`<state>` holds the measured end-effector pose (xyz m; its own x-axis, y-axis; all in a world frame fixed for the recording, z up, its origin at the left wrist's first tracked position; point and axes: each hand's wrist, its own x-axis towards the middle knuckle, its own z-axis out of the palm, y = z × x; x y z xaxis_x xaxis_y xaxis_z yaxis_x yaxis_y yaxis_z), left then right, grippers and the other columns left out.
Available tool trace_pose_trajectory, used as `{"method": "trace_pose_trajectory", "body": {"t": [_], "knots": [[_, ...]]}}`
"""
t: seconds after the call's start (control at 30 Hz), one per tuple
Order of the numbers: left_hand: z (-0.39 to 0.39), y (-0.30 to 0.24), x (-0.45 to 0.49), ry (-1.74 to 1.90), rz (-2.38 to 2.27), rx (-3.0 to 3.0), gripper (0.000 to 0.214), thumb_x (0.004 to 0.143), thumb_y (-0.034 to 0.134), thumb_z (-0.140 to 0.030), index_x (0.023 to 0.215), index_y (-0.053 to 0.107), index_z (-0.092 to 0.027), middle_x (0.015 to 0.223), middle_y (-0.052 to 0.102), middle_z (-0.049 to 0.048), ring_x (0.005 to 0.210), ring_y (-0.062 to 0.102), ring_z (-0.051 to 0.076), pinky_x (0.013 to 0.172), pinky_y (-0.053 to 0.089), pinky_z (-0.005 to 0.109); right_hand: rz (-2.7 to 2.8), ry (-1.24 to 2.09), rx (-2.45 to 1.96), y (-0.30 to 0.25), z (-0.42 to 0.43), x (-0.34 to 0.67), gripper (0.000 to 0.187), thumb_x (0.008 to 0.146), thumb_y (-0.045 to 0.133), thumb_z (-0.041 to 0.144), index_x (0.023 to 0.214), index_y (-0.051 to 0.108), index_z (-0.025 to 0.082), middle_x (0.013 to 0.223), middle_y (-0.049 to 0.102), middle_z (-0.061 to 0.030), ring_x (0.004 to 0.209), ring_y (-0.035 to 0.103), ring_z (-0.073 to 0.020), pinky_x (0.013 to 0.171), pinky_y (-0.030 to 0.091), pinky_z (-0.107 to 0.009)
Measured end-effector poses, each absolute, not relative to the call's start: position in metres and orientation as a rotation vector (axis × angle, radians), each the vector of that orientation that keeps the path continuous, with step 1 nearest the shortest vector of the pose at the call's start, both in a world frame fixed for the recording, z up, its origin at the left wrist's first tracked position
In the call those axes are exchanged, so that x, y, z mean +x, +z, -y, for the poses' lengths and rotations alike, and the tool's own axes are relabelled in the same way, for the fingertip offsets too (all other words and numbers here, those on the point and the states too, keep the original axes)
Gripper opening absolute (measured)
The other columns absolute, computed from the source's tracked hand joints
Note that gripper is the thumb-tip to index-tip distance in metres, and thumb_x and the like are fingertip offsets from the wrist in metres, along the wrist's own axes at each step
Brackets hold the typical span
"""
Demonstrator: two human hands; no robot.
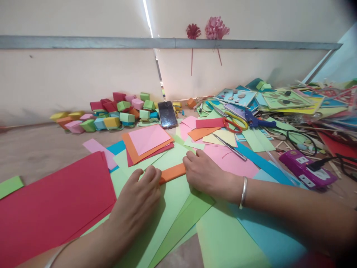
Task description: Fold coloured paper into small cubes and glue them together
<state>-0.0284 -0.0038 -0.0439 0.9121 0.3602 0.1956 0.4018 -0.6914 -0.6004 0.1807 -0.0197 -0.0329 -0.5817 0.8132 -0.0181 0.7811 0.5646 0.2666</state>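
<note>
A folded orange paper strip (173, 172) lies on light green sheets (170, 201) between my two hands. My left hand (139, 197) rests on its left end, fingers curled and pressed down on the paper. My right hand (205, 173) presses on its right end with closed fingers; a silver bangle (243, 192) sits on that wrist. Both hands hold the strip flat against the green paper.
A big red sheet (52, 208) lies at left, an orange and pink stack (147, 143) ahead. Farther back are several folded paper boxes (111, 113), a phone (167, 114), scissors (234, 124), a blue glue gun (258, 121), a purple power strip (306, 169) and piled cards (287, 100).
</note>
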Motion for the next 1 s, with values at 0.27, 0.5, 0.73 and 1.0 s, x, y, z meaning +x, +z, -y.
{"method": "trace_pose_trajectory", "body": {"t": [0.27, 0.5, 0.73, 1.0], "knots": [[0.011, -0.053, -0.018, -0.392, 0.559, -2.452, 0.047, 0.091, 0.03, -0.003, 0.121, 0.064, 0.005, 0.124, 0.066, 0.0269, 0.116, 0.059, 0.035, 0.096, 0.046, 0.047, -2.729, 0.393, 1.325, -0.036, 0.021, 0.182, 0.021, 0.089, 0.055, 0.008, 0.077, 0.071, 0.016, 0.08, 0.057, -0.0111, 0.088, 0.045, -0.0262, 0.065, 0.028, -0.036], [0.008, -0.068, -0.032, -0.095, 0.691, -2.627, 0.098, 0.093, 0.015, -0.074, 0.131, 0.06, 0.004, 0.137, 0.057, 0.03, 0.126, 0.059, 0.037, 0.102, 0.045, 0.05, -2.671, 0.409, 1.317, -0.034, 0.022, 0.181, 0.018, 0.088, 0.057, 0.009, 0.078, 0.071, 0.013, 0.078, 0.057, -0.0113, 0.089, 0.046, -0.026, 0.064, 0.03, -0.035], [0.016, -0.053, -0.026, 0.303, 0.914, -2.635, 0.1, 0.086, 0.035, -0.08, 0.136, 0.055, 0.005, 0.142, 0.045, 0.0334, 0.133, 0.051, 0.043, 0.108, 0.04, 0.06, -2.589, 0.469, 1.313, -0.03, 0.031, 0.177, 0.019, 0.089, 0.054, 0.008, 0.088, 0.073, 0.01, 0.083, 0.061, -0.0116, 0.086, 0.052, -0.0249, 0.068, 0.04, -0.036], [0.02, -0.042, -0.016, 0.461, 0.981, -2.623, 0.098, 0.084, 0.044, -0.079, 0.139, 0.051, 0.001, 0.144, 0.04, 0.0321, 0.137, 0.045, 0.044, 0.111, 0.035, 0.063, -2.791, 0.769, 1.263, -0.044, 0.049, 0.167, 0.039, 0.098, 0.043, 0.017, 0.133, 0.058, 0.006, 0.14, 0.054, -0.0236, 0.135, 0.039, -0.0355, 0.106, 0.033, -0.063]]}}
